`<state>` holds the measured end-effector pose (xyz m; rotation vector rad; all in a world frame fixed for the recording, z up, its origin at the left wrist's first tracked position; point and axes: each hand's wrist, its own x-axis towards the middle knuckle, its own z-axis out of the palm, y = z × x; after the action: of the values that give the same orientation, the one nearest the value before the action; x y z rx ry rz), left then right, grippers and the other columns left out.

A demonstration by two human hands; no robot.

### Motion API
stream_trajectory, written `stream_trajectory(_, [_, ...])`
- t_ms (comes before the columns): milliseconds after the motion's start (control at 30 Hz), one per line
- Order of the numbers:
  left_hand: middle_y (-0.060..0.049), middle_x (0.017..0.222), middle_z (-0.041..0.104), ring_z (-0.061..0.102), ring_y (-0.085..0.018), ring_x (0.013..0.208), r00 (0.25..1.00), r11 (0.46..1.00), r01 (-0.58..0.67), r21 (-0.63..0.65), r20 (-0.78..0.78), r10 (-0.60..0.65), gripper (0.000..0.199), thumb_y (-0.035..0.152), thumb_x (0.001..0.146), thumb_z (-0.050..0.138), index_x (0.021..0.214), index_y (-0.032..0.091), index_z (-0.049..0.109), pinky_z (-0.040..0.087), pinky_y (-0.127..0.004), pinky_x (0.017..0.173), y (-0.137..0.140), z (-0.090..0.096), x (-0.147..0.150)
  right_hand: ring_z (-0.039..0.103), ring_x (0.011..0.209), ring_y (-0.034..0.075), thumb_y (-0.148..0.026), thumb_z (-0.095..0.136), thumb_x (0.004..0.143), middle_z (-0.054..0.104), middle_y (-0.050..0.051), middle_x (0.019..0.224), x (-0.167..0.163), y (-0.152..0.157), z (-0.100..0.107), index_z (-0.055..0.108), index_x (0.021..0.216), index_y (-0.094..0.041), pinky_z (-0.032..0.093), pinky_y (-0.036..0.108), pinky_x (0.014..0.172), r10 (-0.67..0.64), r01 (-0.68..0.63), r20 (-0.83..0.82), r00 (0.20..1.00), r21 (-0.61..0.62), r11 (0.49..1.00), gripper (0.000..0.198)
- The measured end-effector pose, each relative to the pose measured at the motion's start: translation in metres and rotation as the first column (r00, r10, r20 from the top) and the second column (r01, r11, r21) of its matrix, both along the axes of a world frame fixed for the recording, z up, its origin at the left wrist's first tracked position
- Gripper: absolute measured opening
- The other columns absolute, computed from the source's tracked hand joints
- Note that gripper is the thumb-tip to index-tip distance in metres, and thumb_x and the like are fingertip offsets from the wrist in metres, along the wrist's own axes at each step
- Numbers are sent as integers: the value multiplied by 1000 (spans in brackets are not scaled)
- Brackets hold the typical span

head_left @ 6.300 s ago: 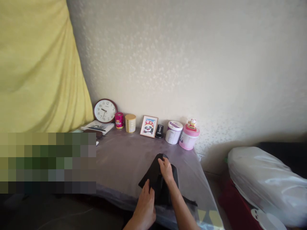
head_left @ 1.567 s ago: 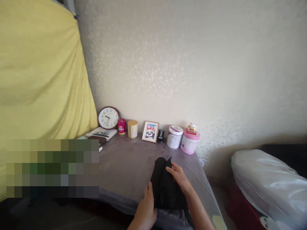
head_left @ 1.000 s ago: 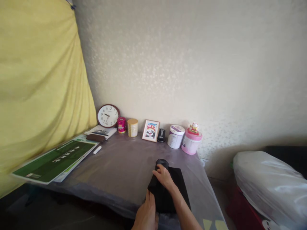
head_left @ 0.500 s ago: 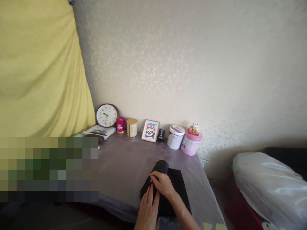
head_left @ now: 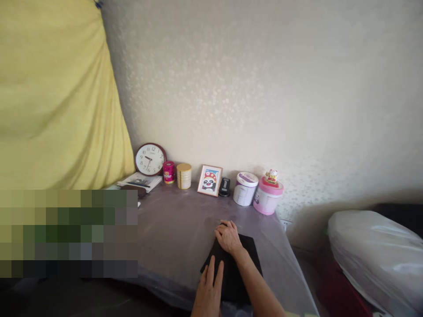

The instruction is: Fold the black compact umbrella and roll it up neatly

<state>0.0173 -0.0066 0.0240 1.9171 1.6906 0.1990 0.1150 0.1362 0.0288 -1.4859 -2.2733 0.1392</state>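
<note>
A folded piece of black cloth (head_left: 233,277) lies near the front edge of the table, under both of my hands. My left hand (head_left: 209,286) rests on its near left part, fingers stretched out and spread. Farther off, my right hand (head_left: 228,237) lies palm down over the far left end of the cloth. Its fingers bend a little over that end and hide it. The right forearm crosses above the cloth's right side.
Along the wall stand a round clock (head_left: 150,159), a pink tin (head_left: 168,172), a yellow-lidded can (head_left: 184,176), a panda picture frame (head_left: 209,180), a black device (head_left: 224,187), a white tub (head_left: 245,189) and a pink tub (head_left: 268,197). A plastic-covered bundle (head_left: 373,242) is right of the table (head_left: 175,229).
My right hand has moved from a pinch in the cloth's middle to flat over its far end. The rounded flap that stuck out there is now covered. My left hand's fingers have spread.
</note>
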Motion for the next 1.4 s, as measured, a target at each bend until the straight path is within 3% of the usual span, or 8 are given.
stream_trajectory(267, [-6, 148, -7, 11, -26, 137, 1000, 999, 20, 27, 21, -20, 103, -4, 47, 46, 139, 15, 6, 16, -32, 110, 0, -8, -3, 53, 107, 23, -24, 41, 87, 64, 12, 111, 8, 17, 9, 69, 90, -17, 34, 35, 94, -214, 214, -11, 977, 42, 976, 29])
stream_trajectory(500, [-4, 150, -2, 10, -24, 138, 999, 995, -12, 102, 52, 7, 96, -3, 54, 44, 140, 15, 7, 14, -32, 111, -11, -8, -3, 50, 114, 20, -25, 45, 86, 65, 7, 109, 17, -18, -4, 67, 93, -20, 34, 35, 99, 88, -71, -206, 975, 88, 994, 24])
stream_trajectory(600, [-2, 150, -4, 10, -22, 138, 999, 988, -6, 154, 46, -1, 93, -3, 58, 40, 141, 18, 4, 16, -32, 111, -15, -8, -5, 53, 110, 22, -25, 44, 83, 62, 12, 114, 36, -19, -3, 64, 102, -16, 37, 39, 97, -76, 115, -297, 952, 117, 986, 28])
stream_trajectory(700, [-2, 151, -6, 12, -21, 138, 999, 979, 10, 204, 38, -19, 92, -5, 60, 37, 141, 19, 1, 17, -33, 111, -17, -11, -7, 58, 100, 22, -29, 40, 83, 64, 14, 106, 69, -26, -1, 62, 103, -14, 41, 37, 92, -316, 368, -388, 866, 65, 928, 33])
stream_trajectory(800, [-3, 151, -5, 13, -21, 137, 999, 973, 15, 231, 39, -24, 91, -5, 61, 36, 141, 20, 0, 18, -33, 110, -17, -14, -8, 59, 97, 24, -35, 42, 80, 65, 13, 101, 98, -46, -5, 63, 99, -15, 43, 36, 88, -437, 467, -420, 795, -34, 883, 34])
stream_trajectory(1033, [-3, 151, -8, 15, -23, 137, 997, 972, -3, 235, 74, -15, 91, -3, 63, 37, 141, 23, -3, 21, -35, 109, -17, -17, -8, 64, 82, 25, -44, 42, 79, 70, 8, 87, 104, -88, -9, 66, 89, -21, 45, 32, 73, -457, 404, -449, 768, -216, 889, 34])
stream_trajectory(1233, [-5, 151, -7, 17, -24, 136, 997, 972, -8, 233, 70, -8, 91, -3, 64, 37, 141, 22, -4, 25, -33, 107, -19, -18, -8, 62, 65, 23, -44, 45, 76, 66, 5, 66, 96, -89, 5, 66, 90, -20, 41, 30, 61, -437, 384, -388, 811, -210, 899, 35])
stream_trajectory(1400, [-10, 151, 1, 16, -23, 137, 997, 971, -13, 240, 71, -4, 90, -5, 64, 38, 141, 21, -2, 25, -32, 107, -19, -19, -10, 59, 63, 21, -44, 48, 73, 62, 2, 62, 95, -83, 5, 64, 90, -18, 41, 30, 60, -423, 350, -405, 811, -244, 904, 34])
